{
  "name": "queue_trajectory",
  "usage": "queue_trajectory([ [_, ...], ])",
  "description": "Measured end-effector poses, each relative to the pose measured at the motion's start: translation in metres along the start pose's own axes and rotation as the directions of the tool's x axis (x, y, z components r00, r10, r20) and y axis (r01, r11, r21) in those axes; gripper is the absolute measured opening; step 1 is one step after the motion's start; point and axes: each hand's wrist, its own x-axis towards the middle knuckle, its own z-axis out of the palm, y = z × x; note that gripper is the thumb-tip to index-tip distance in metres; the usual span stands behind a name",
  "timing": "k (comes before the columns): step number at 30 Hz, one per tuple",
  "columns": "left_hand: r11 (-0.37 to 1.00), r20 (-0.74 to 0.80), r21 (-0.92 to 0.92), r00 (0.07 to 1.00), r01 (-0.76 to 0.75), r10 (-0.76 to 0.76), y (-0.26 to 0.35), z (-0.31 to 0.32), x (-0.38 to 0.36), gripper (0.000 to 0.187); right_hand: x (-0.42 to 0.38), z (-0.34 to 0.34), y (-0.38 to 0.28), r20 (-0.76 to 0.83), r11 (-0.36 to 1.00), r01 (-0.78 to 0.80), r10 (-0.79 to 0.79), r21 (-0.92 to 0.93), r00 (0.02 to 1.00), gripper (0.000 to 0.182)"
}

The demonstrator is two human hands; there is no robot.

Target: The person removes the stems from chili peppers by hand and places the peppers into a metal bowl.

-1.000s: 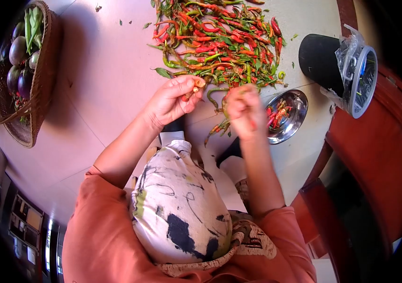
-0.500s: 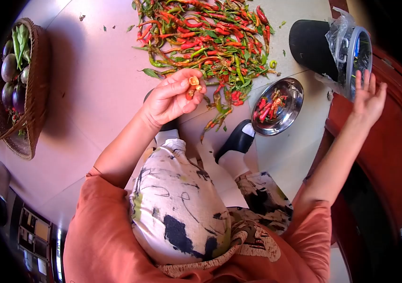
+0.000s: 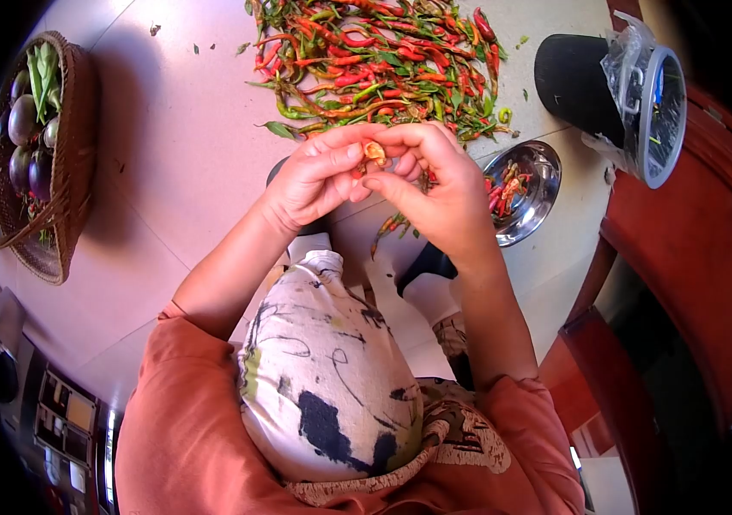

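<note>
My left hand point(image 3: 316, 178) is closed on a small torn piece of chili pepper point(image 3: 375, 154), whose orange inside faces up. From the other side my right hand point(image 3: 443, 189) pinches at the same piece, its thumb and fingers meeting it. Both hands are in front of a heap of red and green chili peppers point(image 3: 375, 73) with leaves, spread on the floor. Behind my right wrist a shiny steel bowl point(image 3: 546, 193) is partly hidden; it holds several red chili pieces.
On the left stands a woven basket point(image 3: 78, 163) with eggplants point(image 3: 23, 120) and green pods. A black bin point(image 3: 576, 81) with a plastic liner is at the upper right, near red wooden furniture point(image 3: 683, 240). My feet are below the hands.
My right hand has come from beside the bin, where it was open, over to my left hand and taken hold of the chili piece. The left hand has shifted slightly right.
</note>
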Motion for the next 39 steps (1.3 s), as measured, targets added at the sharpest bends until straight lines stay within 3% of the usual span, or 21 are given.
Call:
queue_trajectory([
  [4,0.989,-0.012,0.148,1.000,0.005,-0.004,-0.003,-0.007,0.003,0.036,0.001,0.006,0.011,-0.068,0.988,-0.011,0.001,-0.157,0.998,0.023],
  [8,0.975,-0.098,0.217,0.995,0.053,-0.033,-0.009,-0.008,0.009,0.032,-0.004,0.009,0.023,-0.124,0.988,-0.074,0.056,-0.138,0.991,0.018],
  [11,0.968,-0.099,0.220,0.990,0.124,-0.105,-0.016,-0.017,0.014,0.028,-0.017,0.009,0.044,-0.143,0.958,-0.253,0.272,0.138,0.952,0.014],
  [14,0.924,-0.120,0.360,0.989,0.129,-0.091,-0.023,-0.011,0.018,0.027,-0.030,-0.001,0.050,-0.129,0.922,-0.267,0.312,0.280,0.941,0.014],
  [16,0.909,-0.129,0.394,0.988,0.132,-0.088,-0.028,-0.005,0.020,0.025,-0.034,-0.006,0.050,-0.180,0.951,-0.248,0.280,0.185,0.943,0.012],
  [18,0.840,-0.148,0.537,0.989,0.076,0.004,-0.031,-0.004,0.022,0.025,-0.034,-0.009,0.045,-0.226,0.973,-0.145,0.103,-0.177,0.969,0.008],
  [22,0.741,-0.176,0.660,0.984,0.127,-0.011,-0.030,0.006,0.026,0.024,-0.039,-0.004,0.055,-0.243,0.956,-0.170,0.110,-0.239,0.964,0.005],
  [24,0.740,-0.178,0.663,0.984,0.115,0.008,-0.034,0.007,0.028,0.021,-0.044,0.004,0.064,-0.314,0.920,-0.291,0.366,0.261,0.876,0.005],
  [25,0.741,-0.177,0.662,0.984,0.113,0.008,-0.038,0.008,0.030,0.021,-0.046,0.005,0.069,-0.314,0.921,-0.291,0.365,0.259,0.876,0.005],
  [27,0.791,-0.182,0.598,0.983,0.131,-0.026,-0.047,0.007,0.033,0.019,-0.047,0.003,0.078,-0.273,0.592,-0.220,0.628,0.775,0.729,0.002],
  [28,0.790,-0.178,0.600,0.984,0.128,-0.025,-0.050,0.006,0.036,0.019,-0.046,-0.001,0.079,-0.276,0.595,-0.217,0.625,0.774,0.730,0.002],
  [30,0.852,-0.172,0.507,0.984,0.134,-0.053,-0.057,0.001,0.043,0.020,-0.047,-0.022,0.084,-0.237,0.313,0.009,0.699,0.950,0.674,0.002],
  [31,0.861,-0.160,0.488,0.984,0.144,-0.074,-0.061,-0.006,0.048,0.020,-0.048,-0.051,0.084,-0.348,0.533,-0.096,0.667,0.841,0.659,0.002],
  [33,0.803,-0.167,0.548,0.971,0.235,-0.171,-0.070,-0.005,0.060,0.019,-0.038,-0.136,0.070,-0.581,0.782,0.058,0.408,0.620,0.704,0.005],
  [35,0.667,-0.219,0.639,0.922,0.383,-0.319,-0.096,-0.003,0.071,0.016,-0.021,-0.217,0.049,-0.806,0.952,0.205,0.065,0.226,0.588,0.015],
  [36,0.586,-0.247,0.688,0.897,0.428,-0.366,-0.110,0.005,0.077,0.015,-0.012,-0.258,0.040,-0.865,0.973,0.231,-0.112,0.006,0.490,0.020],
  [37,0.501,-0.275,0.729,0.870,0.467,-0.410,-0.125,0.016,0.084,0.014,-0.001,-0.284,0.036,-0.891,0.984,0.172,-0.114,-0.041,0.440,0.033],
  [38,0.530,-0.253,0.724,0.885,0.442,-0.392,-0.148,0.015,0.091,0.014,0.001,-0.320,0.045,-0.844,0.999,0.043,0.004,0.033,0.536,0.043],
  [39,0.565,-0.226,0.702,0.888,0.434,-0.401,-0.170,0.016,0.101,0.013,0.007,-0.325,0.039,-0.833,0.999,-0.037,0.034,0.016,0.553,0.044],
])
